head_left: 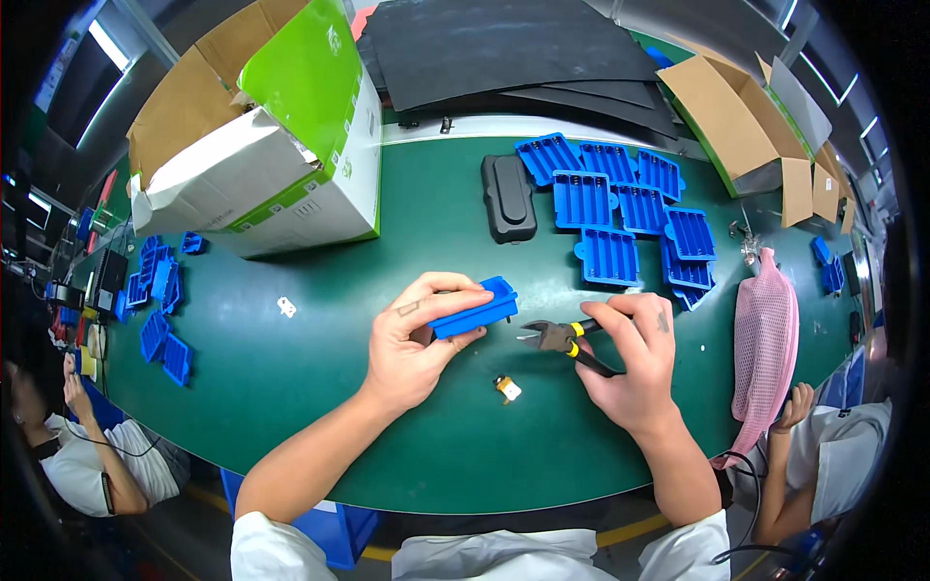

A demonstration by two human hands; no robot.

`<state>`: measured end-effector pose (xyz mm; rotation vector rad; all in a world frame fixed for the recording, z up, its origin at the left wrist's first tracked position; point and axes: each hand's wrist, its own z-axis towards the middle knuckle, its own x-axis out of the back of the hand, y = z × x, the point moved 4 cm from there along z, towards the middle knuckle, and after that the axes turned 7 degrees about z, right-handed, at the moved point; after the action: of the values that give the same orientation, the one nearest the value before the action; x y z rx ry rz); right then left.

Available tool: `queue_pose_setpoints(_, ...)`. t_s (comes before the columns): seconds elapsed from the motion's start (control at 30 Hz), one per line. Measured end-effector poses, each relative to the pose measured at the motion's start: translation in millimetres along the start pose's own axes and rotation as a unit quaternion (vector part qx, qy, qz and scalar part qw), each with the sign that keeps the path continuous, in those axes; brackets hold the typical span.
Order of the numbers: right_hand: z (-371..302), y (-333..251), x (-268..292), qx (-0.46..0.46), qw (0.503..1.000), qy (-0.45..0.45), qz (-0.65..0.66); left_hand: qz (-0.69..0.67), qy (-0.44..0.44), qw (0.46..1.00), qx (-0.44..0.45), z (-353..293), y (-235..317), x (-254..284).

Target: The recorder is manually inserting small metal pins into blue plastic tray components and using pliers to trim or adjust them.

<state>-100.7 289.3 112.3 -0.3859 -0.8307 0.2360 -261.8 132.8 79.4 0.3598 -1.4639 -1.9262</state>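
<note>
Head view: left hand (412, 334) closed around a blue tray (475, 308), thumb below, fingers over the top; the tray is tilted and held above the table at the middle. Right hand (635, 363) wraps the handles of black-and-yellow cutters (557, 337); their jaws stand parted, pointing at the tray's near end, a small gap between, no contact.

Just below the cutters, between the forearms, a small yellow-and-white piece (507, 389) lies on the green table (291, 416). A flat white scrap (286, 307) lies off to the left of the left hand.

Beyond the hands: a black case (509, 198), and right beside it a cluster of blue trays (584, 200), slotted side up, some overlapping. To the right of the right hand, a pink mesh pouch (767, 334) takes up the table's edge.

Farther out: a large green-and-white box (329, 194) stands far left and covers the table behind it; more blue trays (155, 334) lie loose to its left. Black sheets (504, 48) are stacked along the back, an open cardboard box (722, 121) at their right. One person (107, 455) sits at the left rim, another person (843, 455) at the right.
</note>
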Motion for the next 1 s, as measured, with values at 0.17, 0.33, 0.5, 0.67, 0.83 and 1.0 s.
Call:
queue_pose_setpoints(0.17, 2.6, 2.8, -3.8, -0.036, 0.999, -0.012, 0.029, 0.018, -0.01, 1.0, -0.01, 0.9, -1.6, 3.6)
queue_pose_setpoints(0.33, 1.9, -0.5, -3.2, -0.009, 0.999, -0.025, 0.042, 0.012, 0.0, 1.0, 0.014, 0.7, 1.1, 1.1)
queue_pose_setpoints(0.5, 0.8, -10.7, -7.0, 0.015, 0.998, -0.031, 0.054, 0.016, -0.004, 1.0, 0.014, -0.2, 3.9, 0.3)
queue_pose_setpoints(0.67, -0.2, -9.1, -7.4, 0.024, 0.997, -0.041, 0.054, 0.031, -0.009, 0.999, -0.001, -0.8, 3.6, -0.1)
queue_pose_setpoints(0.83, -2.2, -13.4, -10.8, 0.026, 0.998, -0.04, 0.038, 0.09, -0.002, 0.994, -0.065, 0.3, 8.7, -2.0)
queue_pose_setpoints(1.0, 0.5, -23.0, -11.5, 0.023, 1.0, -0.016, 0.011, 0.156, -0.018, 0.985, -0.078, -4.5, 10.6, -2.3)
